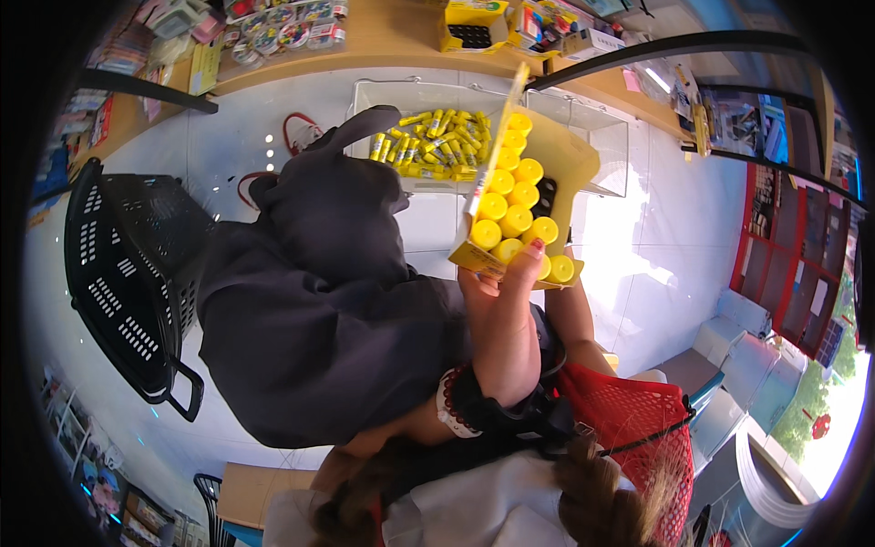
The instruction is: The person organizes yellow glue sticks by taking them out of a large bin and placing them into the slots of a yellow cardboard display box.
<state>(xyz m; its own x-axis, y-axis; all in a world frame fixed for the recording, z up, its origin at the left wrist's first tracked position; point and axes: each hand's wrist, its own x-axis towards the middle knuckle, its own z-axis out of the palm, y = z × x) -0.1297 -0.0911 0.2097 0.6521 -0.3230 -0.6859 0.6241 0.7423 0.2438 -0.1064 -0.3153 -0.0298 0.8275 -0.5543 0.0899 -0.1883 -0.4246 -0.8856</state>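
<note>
My left hand [502,294] grips the lower edge of an open yellow cardboard box [571,154], thumb over its rim. Yellow-capped tubes, apparently glue sticks [516,221], stand in rows in the box, beside a black holder with holes [545,197]. My right forearm [571,318] reaches up behind the box, which hides my right hand. Beyond the box, on the floor, a clear plastic bin [366,99] holds a loose heap of similar yellow tubes [444,143]. Another clear bin [612,147] is partly hidden behind the box.
A black plastic basket [123,273] stands at the left. Ahead, a wooden shelf [389,41] bears an open yellow box [475,27] and round clear tubs [280,31]. Black metal bars [670,42] cross near it. A red mesh [629,417] lies by my right side.
</note>
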